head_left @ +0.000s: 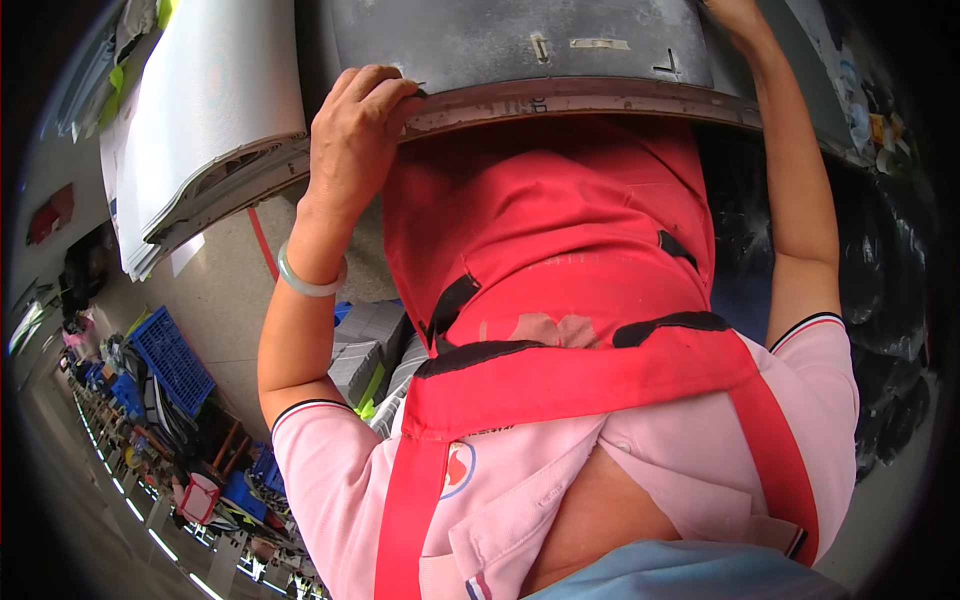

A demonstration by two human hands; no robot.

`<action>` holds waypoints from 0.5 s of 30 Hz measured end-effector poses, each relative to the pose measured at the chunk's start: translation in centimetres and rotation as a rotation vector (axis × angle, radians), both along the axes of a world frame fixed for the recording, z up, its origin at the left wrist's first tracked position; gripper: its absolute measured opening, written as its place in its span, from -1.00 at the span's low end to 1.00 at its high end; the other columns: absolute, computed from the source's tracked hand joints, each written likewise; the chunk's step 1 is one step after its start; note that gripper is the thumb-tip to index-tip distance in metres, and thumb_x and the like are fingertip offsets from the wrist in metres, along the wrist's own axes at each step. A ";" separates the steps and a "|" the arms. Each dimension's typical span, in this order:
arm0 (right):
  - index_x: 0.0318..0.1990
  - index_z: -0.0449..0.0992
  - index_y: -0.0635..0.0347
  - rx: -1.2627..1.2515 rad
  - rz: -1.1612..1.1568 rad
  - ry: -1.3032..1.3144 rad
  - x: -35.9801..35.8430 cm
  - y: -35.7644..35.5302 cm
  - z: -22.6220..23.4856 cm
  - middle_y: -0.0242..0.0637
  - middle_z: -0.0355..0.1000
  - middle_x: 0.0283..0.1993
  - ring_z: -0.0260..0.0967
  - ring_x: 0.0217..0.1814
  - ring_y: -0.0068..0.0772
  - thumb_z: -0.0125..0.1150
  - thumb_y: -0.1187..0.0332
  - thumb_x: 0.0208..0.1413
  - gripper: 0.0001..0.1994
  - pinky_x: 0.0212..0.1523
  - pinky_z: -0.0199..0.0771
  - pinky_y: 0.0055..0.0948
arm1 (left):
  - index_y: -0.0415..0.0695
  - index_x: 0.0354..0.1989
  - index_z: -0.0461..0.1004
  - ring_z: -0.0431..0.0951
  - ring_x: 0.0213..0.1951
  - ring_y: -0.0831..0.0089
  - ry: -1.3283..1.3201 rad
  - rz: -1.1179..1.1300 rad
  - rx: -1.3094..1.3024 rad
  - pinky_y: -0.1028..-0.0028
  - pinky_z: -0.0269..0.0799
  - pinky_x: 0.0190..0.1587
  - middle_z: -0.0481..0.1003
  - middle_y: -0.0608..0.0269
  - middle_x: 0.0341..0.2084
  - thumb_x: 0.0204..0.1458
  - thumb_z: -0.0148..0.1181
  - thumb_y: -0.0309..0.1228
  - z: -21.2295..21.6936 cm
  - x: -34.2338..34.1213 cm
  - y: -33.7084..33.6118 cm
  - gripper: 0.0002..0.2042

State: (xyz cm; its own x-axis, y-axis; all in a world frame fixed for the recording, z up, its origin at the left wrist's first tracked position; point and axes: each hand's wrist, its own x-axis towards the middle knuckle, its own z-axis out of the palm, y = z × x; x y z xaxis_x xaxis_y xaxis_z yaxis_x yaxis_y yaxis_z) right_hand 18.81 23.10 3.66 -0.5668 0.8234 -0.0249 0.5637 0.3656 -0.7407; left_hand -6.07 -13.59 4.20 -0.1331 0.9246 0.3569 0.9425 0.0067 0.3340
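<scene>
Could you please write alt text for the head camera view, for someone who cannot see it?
Both hands grip a large dark grey curved panel: the left hand curls over its near edge, the right hand reaches its far side. A red apron hangs below.

From my remote seat this reads as a factory floor or production workshop. A long aisle runs off at lower left, with a row of workstations (150, 440) crowded along it and strip lights reflected on the smooth pale floor (215, 290). Blue plastic crates (170, 355) stand stacked beside the stations, with bundles of grey material (365, 350) piled nearby. Large sheets of white and grey material (210, 110) lie stacked on the wide dark desk (520, 45) above. The person wears a red work apron (560, 270) over a pink polo shirt (330, 450), which looks like shop-floor clothing. Dark bagged goods (890, 300) are heaped along the right side.
</scene>
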 end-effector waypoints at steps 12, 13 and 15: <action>-0.25 0.65 0.28 -0.005 0.007 0.019 0.1 0.7 -1.0 -0.42 0.53 -0.37 0.37 -0.33 -0.58 0.40 0.26 0.16 -0.77 -0.28 0.40 -0.46 | -0.18 -0.28 0.62 0.56 -0.21 0.20 -0.078 -0.012 -0.002 0.29 0.52 -0.15 0.58 0.23 -0.28 -0.02 0.39 -0.51 0.0 -0.3 0.0 -0.87; -0.25 0.64 0.28 0.006 0.002 -0.009 0.0 0.6 -0.9 -0.42 0.53 -0.37 0.38 -0.33 -0.58 0.40 0.25 0.16 -0.76 -0.27 0.40 -0.45 | -0.18 -0.28 0.62 0.56 -0.21 0.20 -0.077 -0.006 -0.005 0.29 0.52 -0.15 0.58 0.23 -0.28 -0.02 0.39 -0.51 0.1 -0.3 -0.1 -0.87; -0.26 0.64 0.28 -0.004 0.013 0.027 0.1 0.4 -1.0 -0.43 0.53 -0.37 0.37 -0.33 -0.57 0.39 0.25 0.16 -0.76 -0.27 0.40 -0.44 | -0.18 -0.28 0.62 0.57 -0.20 0.20 -0.073 -0.010 0.003 0.29 0.52 -0.15 0.58 0.23 -0.28 -0.02 0.39 -0.50 -0.1 -0.4 -0.2 -0.87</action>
